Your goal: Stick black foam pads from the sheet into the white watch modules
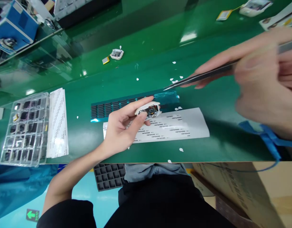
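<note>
My left hand (123, 126) grips a small white device housing (149, 110) with its circuit board showing, thumb on the near side and fingers round the far side. In my right hand (262, 72) is a pair of dark metal tweezers (207, 74), their tips pointing left over the far right part of a blue-backed sheet of black adhesive strips (110, 109). Whether the tips touch the sheet I cannot tell. Beneath the housing lies a white printed backing paper (174, 128). A blue wrist strap (267, 139) hangs at my right wrist.
Farther back lies another open housing (117, 54) wired to a small battery (105, 60); a similar housing (254, 7) is at the far right. A clear compartment tray (25, 129) and printed paper strips (57, 123) are at left. Several white tabs (181, 149) dot the green bench.
</note>
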Tool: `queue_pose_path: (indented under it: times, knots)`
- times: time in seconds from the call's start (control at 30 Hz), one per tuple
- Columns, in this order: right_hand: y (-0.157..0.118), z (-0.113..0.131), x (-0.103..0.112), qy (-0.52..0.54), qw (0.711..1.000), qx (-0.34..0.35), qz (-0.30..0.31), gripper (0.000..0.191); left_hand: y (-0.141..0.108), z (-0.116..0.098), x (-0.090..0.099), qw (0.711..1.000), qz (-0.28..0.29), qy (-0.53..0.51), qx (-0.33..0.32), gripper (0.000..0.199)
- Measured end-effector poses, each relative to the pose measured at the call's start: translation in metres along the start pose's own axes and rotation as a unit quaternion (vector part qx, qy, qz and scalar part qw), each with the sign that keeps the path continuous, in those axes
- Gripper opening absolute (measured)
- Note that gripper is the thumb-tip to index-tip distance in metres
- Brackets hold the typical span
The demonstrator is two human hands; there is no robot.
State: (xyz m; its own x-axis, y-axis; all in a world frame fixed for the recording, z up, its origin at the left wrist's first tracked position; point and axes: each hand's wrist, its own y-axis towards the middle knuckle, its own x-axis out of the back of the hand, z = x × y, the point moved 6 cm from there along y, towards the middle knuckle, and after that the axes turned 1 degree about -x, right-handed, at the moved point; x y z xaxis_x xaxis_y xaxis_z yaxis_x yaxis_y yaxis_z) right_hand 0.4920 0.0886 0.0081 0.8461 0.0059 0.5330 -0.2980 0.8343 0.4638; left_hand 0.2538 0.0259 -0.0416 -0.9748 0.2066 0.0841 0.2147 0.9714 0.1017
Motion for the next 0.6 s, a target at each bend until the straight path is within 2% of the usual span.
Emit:
queue_pose_path:
  times: [0.03, 0.1, 0.2, 0.3, 0.37, 0.53, 0.6]
  knots:
    - [0.006, 0.001, 0.002, -0.023, 0.999, 0.033, 0.016, 0.051, 0.002, 0.000, 0.000, 1.000, 0.001, 0.002, -0.004, 0.031]
    - [0.015, 0.002, -0.001, -0.064, 0.987, 0.116, 0.088, 0.048, 0.004, -0.001, 0.000, 0.999, 0.006, 0.032, -0.020, 0.028]
    - [0.018, -0.006, -0.009, -0.076, 0.958, 0.204, 0.186, 0.047, 0.006, -0.008, -0.002, 0.983, 0.025, 0.155, -0.099, 0.023]
    - [0.016, -0.018, -0.015, -0.099, 0.941, 0.223, 0.234, 0.049, 0.005, -0.015, -0.009, 0.942, 0.059, 0.265, -0.198, 0.019]
    - [0.015, -0.023, -0.018, -0.106, 0.936, 0.222, 0.253, 0.049, 0.005, -0.014, -0.012, 0.923, 0.075, 0.301, -0.229, 0.016]
    - [0.014, -0.026, -0.020, -0.099, 0.938, 0.198, 0.268, 0.037, 0.007, -0.003, -0.017, 0.905, 0.118, 0.348, -0.215, 0.016]
    - [0.014, -0.025, -0.022, -0.104, 0.938, 0.199, 0.263, 0.038, 0.008, 0.000, -0.019, 0.900, 0.137, 0.362, -0.198, 0.020]
